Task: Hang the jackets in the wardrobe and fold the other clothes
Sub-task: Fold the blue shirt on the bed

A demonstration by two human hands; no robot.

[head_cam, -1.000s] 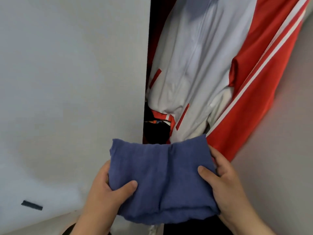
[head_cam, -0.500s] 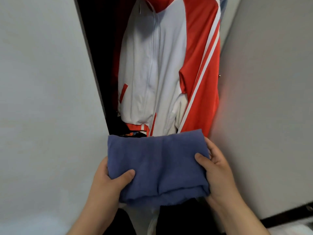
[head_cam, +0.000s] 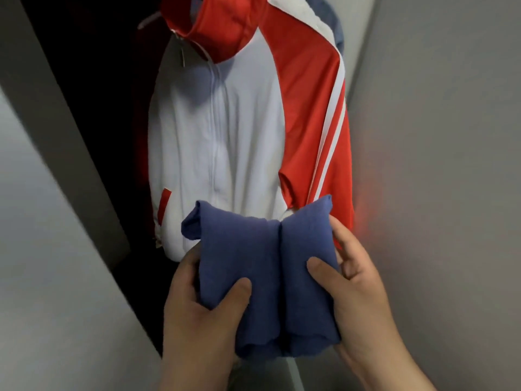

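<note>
A folded blue garment [head_cam: 270, 280] is held in front of the open wardrobe, bent along a crease down its middle. My left hand [head_cam: 203, 314] grips its left half, thumb on top. My right hand [head_cam: 358, 294] grips its right half, thumb pressed on the cloth. Behind it a red and white jacket [head_cam: 225, 131] hangs inside the wardrobe, zipped, its red sleeve with white stripes on the right. A bit of another blue garment [head_cam: 335, 26] shows behind the jacket's shoulder.
The left wardrobe door [head_cam: 42, 249] and the right door [head_cam: 439, 136] stand close on either side of the narrow opening. The wardrobe's inside left of the jacket [head_cam: 98, 80] is dark.
The view has tilted upward, showing the jacket's collar. My hands have pressed the blue garment's two halves together, so it now bends along a middle crease.
</note>
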